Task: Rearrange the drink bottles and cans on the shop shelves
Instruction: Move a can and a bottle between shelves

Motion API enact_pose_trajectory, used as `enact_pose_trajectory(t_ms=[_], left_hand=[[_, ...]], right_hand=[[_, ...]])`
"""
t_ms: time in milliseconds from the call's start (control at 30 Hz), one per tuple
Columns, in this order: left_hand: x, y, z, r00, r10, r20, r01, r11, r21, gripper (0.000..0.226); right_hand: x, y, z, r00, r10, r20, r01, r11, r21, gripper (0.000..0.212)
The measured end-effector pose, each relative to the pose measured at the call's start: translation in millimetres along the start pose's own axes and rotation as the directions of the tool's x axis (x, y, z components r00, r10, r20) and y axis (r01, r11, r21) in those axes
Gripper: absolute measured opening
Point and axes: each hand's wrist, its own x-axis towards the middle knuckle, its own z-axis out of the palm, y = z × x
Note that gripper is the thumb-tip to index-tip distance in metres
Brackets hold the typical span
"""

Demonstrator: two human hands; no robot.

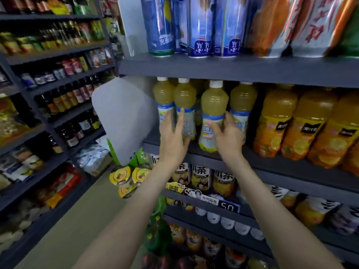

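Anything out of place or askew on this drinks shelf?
Slightly. The second yellow bottle, touched by the left hand, shows its small-print side, unlike its neighbours' front labels. The third bottle, in the right hand grip, stands forward of the row.

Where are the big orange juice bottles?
In the head view, the orange juice bottles stand at the right of the middle shelf, right of the pale yellow bottle that the right hand grips.
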Motion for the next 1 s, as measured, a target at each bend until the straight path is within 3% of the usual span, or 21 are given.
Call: enact_pose_trajectory(t_ms=[100, 200, 500, 667, 767, 833, 900, 1000], left_hand=[[12, -7, 8, 0.999, 0.020, 0.039, -0.016, 0.996, -0.087, 0.089], [11, -7, 16, 0.998, 0.028, 0.052, -0.016, 0.974, -0.226, 0.094], [16, -6, 32, 0.999, 0.030, 0.017, -0.026, 0.972, -0.232, 0.098], [-2, 9, 29, 0.999, -0.025, -0.019, 0.020, 0.968, -0.249, 0.079], [-43, 32, 29, 0.996, -0.030, -0.079, 0.004, 0.953, -0.302, 0.063], [-76, 54, 31, 0.996, 0.042, -0.078, -0.066, 0.940, -0.336, 0.052], [-109, 81, 39, 0.993, 0.114, -0.015, -0.111, 0.920, -0.376, 0.043], [-155, 132, 59, 0.935, 0.152, 0.320, 0.014, 0.886, -0.463, 0.033]], right_hand=[[5, 14, 15, 0.999, 0.025, -0.024, -0.026, 0.999, -0.036, 0.058], [-4, 22, 24, 0.993, 0.006, -0.118, -0.035, 0.969, -0.243, 0.068], [10, 18, 40, 0.977, 0.083, -0.195, -0.150, 0.921, -0.359, 0.059], [-13, 14, 32, 0.982, 0.056, -0.178, -0.117, 0.928, -0.353, 0.062], [-50, 12, 10, 0.984, -0.064, -0.164, -0.003, 0.925, -0.380, 0.046], [-79, 15, -14, 0.985, -0.086, -0.151, 0.025, 0.931, -0.364, 0.036], [-108, 23, -47, 0.989, -0.067, -0.133, 0.016, 0.934, -0.356, 0.029], [-154, 47, -109, 0.993, 0.039, -0.109, -0.081, 0.906, -0.414, 0.024]])
